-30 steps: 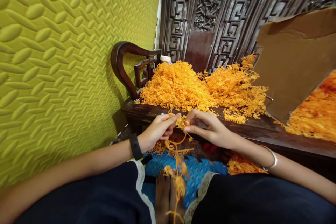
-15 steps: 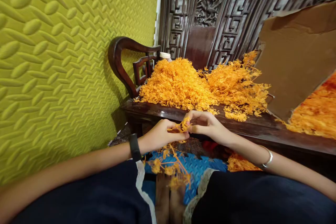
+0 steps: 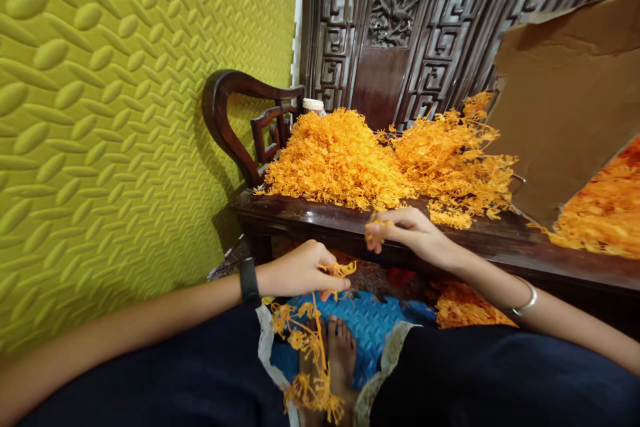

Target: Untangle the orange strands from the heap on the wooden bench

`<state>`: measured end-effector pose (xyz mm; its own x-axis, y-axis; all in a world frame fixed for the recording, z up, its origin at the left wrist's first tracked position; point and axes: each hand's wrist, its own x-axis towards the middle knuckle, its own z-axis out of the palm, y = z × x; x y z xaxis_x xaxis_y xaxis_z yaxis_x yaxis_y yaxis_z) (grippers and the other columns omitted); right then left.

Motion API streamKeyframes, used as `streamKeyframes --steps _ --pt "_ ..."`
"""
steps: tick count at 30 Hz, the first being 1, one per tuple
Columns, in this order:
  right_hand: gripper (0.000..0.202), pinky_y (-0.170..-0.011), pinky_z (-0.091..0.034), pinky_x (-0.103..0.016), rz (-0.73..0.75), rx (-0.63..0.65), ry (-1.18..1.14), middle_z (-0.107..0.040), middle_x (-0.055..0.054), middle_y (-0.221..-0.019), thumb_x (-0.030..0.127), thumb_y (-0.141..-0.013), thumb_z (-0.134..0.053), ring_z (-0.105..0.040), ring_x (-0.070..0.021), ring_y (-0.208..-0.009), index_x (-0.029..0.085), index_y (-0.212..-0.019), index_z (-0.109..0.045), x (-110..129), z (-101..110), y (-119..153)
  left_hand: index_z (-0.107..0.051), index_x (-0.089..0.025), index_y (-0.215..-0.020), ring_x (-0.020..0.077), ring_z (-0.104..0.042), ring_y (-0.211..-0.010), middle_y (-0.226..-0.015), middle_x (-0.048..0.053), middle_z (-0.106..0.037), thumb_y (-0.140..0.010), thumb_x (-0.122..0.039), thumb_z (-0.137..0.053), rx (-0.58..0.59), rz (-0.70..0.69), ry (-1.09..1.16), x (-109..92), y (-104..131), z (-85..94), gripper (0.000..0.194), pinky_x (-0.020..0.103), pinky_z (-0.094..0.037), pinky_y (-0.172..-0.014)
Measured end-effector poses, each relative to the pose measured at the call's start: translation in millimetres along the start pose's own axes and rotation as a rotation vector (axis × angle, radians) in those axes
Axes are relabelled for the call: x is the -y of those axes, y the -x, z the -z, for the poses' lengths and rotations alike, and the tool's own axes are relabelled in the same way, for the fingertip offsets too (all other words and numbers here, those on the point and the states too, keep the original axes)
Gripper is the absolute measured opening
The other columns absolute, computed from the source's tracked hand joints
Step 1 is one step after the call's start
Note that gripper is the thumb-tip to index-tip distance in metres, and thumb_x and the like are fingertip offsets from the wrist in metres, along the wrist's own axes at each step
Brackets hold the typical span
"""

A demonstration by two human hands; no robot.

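I have the left hand [image 3: 303, 270] pinching a dangling orange strand [image 3: 313, 389]. My right hand [image 3: 413, 233], apart from it, grasps an orange bit [image 3: 376, 230] near the bench [image 3: 320, 214].

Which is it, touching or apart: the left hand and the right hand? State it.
Apart. The head view shows a plain gap between the left hand and the right hand, with background visible between them.

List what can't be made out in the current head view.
Head view:
White-lidded jar: lower part hidden behind the orange heap.
Orange bit in the right hand: shape blurred.
Orange sprig: its gripped end hidden by the left hand.
Cardboard: cut off by the right picture edge.
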<state>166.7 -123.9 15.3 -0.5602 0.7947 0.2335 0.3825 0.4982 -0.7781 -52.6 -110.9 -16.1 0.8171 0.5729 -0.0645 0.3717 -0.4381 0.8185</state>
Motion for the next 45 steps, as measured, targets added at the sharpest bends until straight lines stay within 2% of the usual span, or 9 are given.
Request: streamKeyframes --steps 6,13,18,21,24,26,29,34,45 --pt "0.042 -0.052 -0.032 -0.024 -0.133 -0.483 0.564 -0.049 0.0 -0.053 0.049 -0.083 -0.047 -0.044 -0.0112 -0.052 0.014 -0.062 -0.056 -43 41 -2 -0.06 -0.011 -0.054 0.0073 -0.039 -0.049 -0.052 -0.002 -0.05 -0.08 -0.039 -0.053 -0.036 0.025 0.048 3 -1 3.4 0.039 0.022 -0.029 -0.05" --pt "0.019 -0.064 -0.04 -0.026 -0.4 -0.529 0.845 -0.064 -0.007 -0.071 0.017 -0.072 -0.055 -0.057 -0.0175 -0.065 0.01 -0.083 -0.068 -97 85 -14 -0.06 -0.011 -0.054 0.007 -0.037 -0.048 -0.051 -0.002 -0.05 -0.079 -0.039 -0.054 -0.032 0.055 0.109 -2 -7 2.4 0.038 0.022 -0.027 -0.05" --pt "0.027 -0.079 -0.041 -0.035 -0.348 -0.59 0.877 -0.063 -0.015 -0.093 0.011 -0.073 -0.048 -0.059 -0.0232 -0.081 0.007 -0.094 -0.065 -88 79 -14 -0.057 -0.012 -0.05 0.0067 -0.037 -0.046 -0.048 -0.002 -0.048 -0.08 -0.04 -0.052 -0.056 0.02 0.1 -5 -8 0.4 0.042 0.022 -0.027 -0.049" --pt "0.023 -0.077 -0.043 -0.03 -0.117 -0.423 0.606 -0.063 -0.011 -0.091 0.025 -0.084 -0.047 -0.058 -0.0187 -0.081 0.01 -0.092 -0.062 -54 55 -11 -0.057 -0.012 -0.049 0.007 -0.038 -0.046 -0.048 -0.002 -0.05 -0.08 -0.041 -0.052 -0.059 0.017 0.094 -4 -9 -0.2 0.042 0.022 -0.029 -0.05" --pt "0.037 -0.066 -0.044 -0.025 -0.03 0.111 0.258 -0.062 -0.006 -0.08 0.042 -0.089 -0.042 -0.057 -0.0136 -0.071 0.011 -0.088 -0.062 -16 22 -8 -0.056 -0.012 -0.049 0.0068 -0.039 -0.046 -0.048 -0.002 -0.051 -0.078 -0.042 -0.053 -0.045 0.05 0.111 -4 -10 -1.8 0.041 0.021 -0.03 -0.05" --pt "0.039 -0.061 -0.042 -0.022 -0.004 0.291 0.201 -0.061 -0.003 -0.077 0.049 -0.081 -0.054 -0.054 -0.0119 -0.068 0.011 -0.09 -0.062 0 3 -9 -0.056 -0.012 -0.049 0.0068 -0.039 -0.045 -0.047 -0.001 -0.052 -0.075 -0.041 -0.056 -0.038 0.07 0.132 -4 -10 -3.0 0.04 0.021 -0.03 -0.049" --pt "0.04 -0.056 -0.038 -0.02 0.035 0.296 0.173 -0.056 0.0 -0.07 0.049 -0.071 -0.065 -0.049 -0.0091 -0.062 0.012 -0.086 -0.062 9 -14 -10 -0.054 -0.011 -0.048 0.0067 -0.037 -0.044 -0.046 -0.002 -0.051 -0.069 -0.038 -0.061 -0.04 0.079 0.145 -4 -11 -3.6 0.035 0.021 -0.028 -0.046" --pt "0.036 -0.049 -0.031 -0.018 0.023 0.26 0.099 -0.045 0.005 -0.055 0.043 -0.077 -0.061 -0.038 -0.0049 -0.051 0.012 -0.062 -0.053 3 -15 -8 -0.052 -0.012 -0.05 0.0057 -0.034 -0.046 -0.048 -0.003 -0.049 -0.068 -0.033 -0.061 -0.06 0.072 0.138 -3 -8 0.7 0.03 0.02 -0.025 -0.046" --pt "0.031 -0.045 -0.033 -0.015 -0.19 0.693 -0.253 -0.046 0.005 -0.052 0.036 -0.081 -0.057 -0.041 -0.0026 -0.045 0.011 -0.063 -0.054 -16 -17 -3 -0.043 -0.014 -0.045 0.005 -0.029 -0.045 -0.043 -0.007 -0.035 -0.067 -0.013 -0.053 0.124 -0.008 0.011 -19 -1 -3.2 0.024 0.02 -0.023 -0.044"
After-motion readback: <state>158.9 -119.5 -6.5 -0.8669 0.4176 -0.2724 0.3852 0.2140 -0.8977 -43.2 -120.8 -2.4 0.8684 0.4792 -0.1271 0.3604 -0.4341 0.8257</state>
